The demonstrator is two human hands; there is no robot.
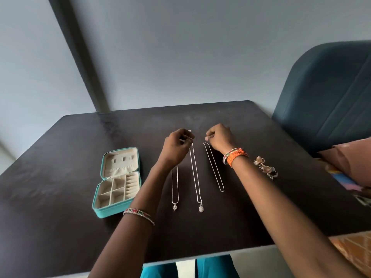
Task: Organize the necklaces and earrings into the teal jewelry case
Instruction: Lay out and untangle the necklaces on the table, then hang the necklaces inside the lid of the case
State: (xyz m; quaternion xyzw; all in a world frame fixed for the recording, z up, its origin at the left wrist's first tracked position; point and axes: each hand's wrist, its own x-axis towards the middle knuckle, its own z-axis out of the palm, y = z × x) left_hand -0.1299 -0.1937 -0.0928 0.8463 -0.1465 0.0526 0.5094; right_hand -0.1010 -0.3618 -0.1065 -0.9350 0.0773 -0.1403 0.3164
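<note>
Three silver necklaces lie lengthwise on the dark table (60,157). The left necklace (174,189) and the middle necklace (196,177) each end in a small pendant; the right necklace (214,169) is a plain chain. My left hand (177,147) pinches the far end of the middle necklace. My right hand (219,138) pinches the far end of the right necklace. The teal jewelry case (117,183) stands open at the left, its cream compartments empty. A pile of gold earrings (266,167) lies to the right of my right wrist.
A blue padded chair (329,93) stands at the table's right far corner. Orange and pink cloth (349,169) overlaps the right edge. A grey wall runs behind the table.
</note>
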